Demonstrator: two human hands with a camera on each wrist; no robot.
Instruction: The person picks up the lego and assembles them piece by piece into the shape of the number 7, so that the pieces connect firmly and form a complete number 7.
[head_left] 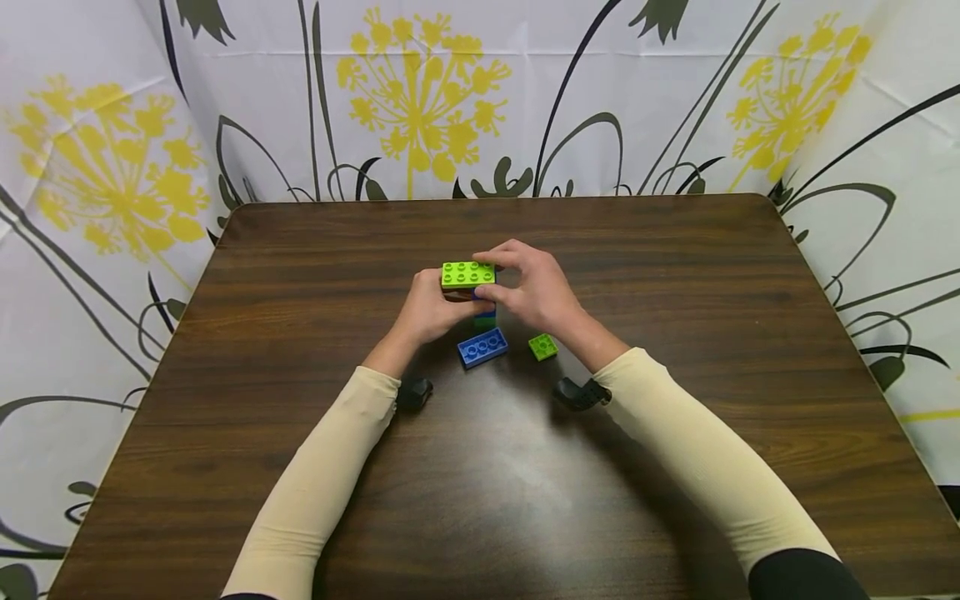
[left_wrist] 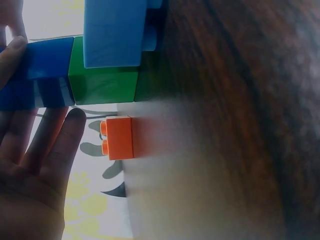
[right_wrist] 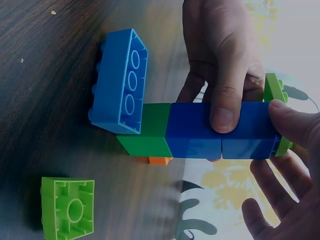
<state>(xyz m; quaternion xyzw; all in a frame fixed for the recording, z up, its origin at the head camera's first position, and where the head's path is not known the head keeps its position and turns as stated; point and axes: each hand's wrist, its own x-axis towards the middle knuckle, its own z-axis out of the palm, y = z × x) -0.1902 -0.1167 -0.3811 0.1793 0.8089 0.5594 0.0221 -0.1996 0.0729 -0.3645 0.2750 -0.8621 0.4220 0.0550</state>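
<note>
- Brick tower (right_wrist: 195,145): upright over the middle of the table (head_left: 675,275), its long axis running up from a green end at the bottom through two blue bricks (the wrist cameras show it lying sideways).
- Lime top brick (head_left: 467,276): at the upper end, studs up, long axis left to right, jutting past the tower towards the person's left; whether it is pressed home, I cannot tell.
- Left hand (head_left: 429,310): grips the blue part, thumb across the near face.
- Right hand (head_left: 536,287): pinches the lime top brick, thumb at the near edge.
- Loose blue brick (head_left: 483,348): near side of the tower, hollow side up, long axis slanting away to the right.
- Small lime brick (head_left: 543,347): right of that, hollow side up.
- Orange brick (left_wrist: 120,138): beyond the tower, studs up.
</note>
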